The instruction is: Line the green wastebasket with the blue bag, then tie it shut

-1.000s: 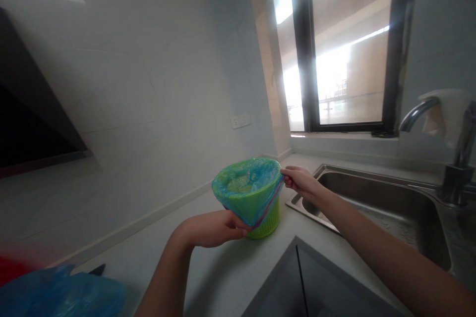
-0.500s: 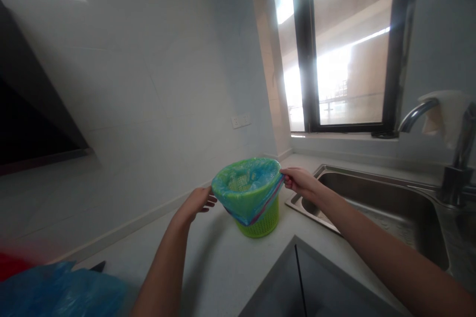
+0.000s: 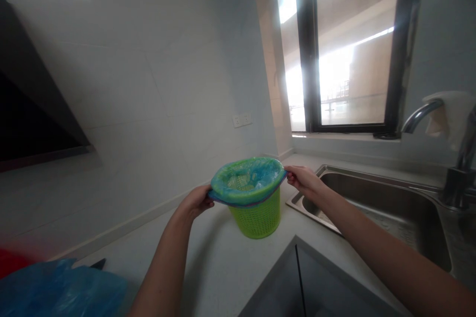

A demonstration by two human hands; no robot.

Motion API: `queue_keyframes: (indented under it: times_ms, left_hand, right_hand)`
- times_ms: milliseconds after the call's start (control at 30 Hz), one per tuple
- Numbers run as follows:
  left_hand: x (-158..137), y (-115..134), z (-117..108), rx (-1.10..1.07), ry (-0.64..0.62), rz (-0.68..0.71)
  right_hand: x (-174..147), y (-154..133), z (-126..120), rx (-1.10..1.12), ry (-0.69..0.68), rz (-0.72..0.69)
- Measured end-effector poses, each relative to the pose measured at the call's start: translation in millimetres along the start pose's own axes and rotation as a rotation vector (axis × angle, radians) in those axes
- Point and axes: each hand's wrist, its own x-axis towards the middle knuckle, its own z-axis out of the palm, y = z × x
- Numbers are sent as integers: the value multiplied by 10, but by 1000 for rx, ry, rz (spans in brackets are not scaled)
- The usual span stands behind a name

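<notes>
right, left hand (image 3: pixel 196 201) and right hand (image 3: pixel 302 179) each pinch the blue bag (image 3: pixel 245 182) rim, stretched over the green basket (image 3: pixel 256 218) standing on the counter (image 3: pixel 219 272) beside the sink (image 3: pixel 372 198)

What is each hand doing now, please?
Left hand: closed, pinching the blue bag edge at the green basket rim.
Right hand: closed on the bag's opposite edge.

A green mesh basket (image 3: pixel 256 215) stands on the pale countertop (image 3: pixel 219 267), lined with a blue plastic bag (image 3: pixel 245 181) whose edge is gathered up around the rim (the basket's lower wall is bare). The 2 hands pinch that edge at opposite sides, the left hand (image 3: pixel 195 201) and the right hand (image 3: pixel 303 180). A steel sink (image 3: pixel 375 203) lies just right of the basket.
</notes>
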Motion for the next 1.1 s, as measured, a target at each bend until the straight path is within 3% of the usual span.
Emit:
queue_keyframes:
  times_ms: [333,533,700,867,1000,1100]
  left_hand:
    - [-37,102,24,-118,119,25]
    - [-121,169,-45,119,141,52]
    - [-190,232,-35,122,147,62]
    - [-198,252,61,106,276,242]
    - [-147,229,142,34,270,428]
    - [-127,221,178,11,270,477]
  right_hand:
    - [-119,-72,119,2,-4,-40]
    - [-249,-139,199,-373,143,-177]
    - [-322,-150,219,-695,208,-333]
    - [-323,-170,206,-825,210,-337]
    - [-304,-181,193,-890,229,-348]
    - [-262,-173,172,-929,229,-366]
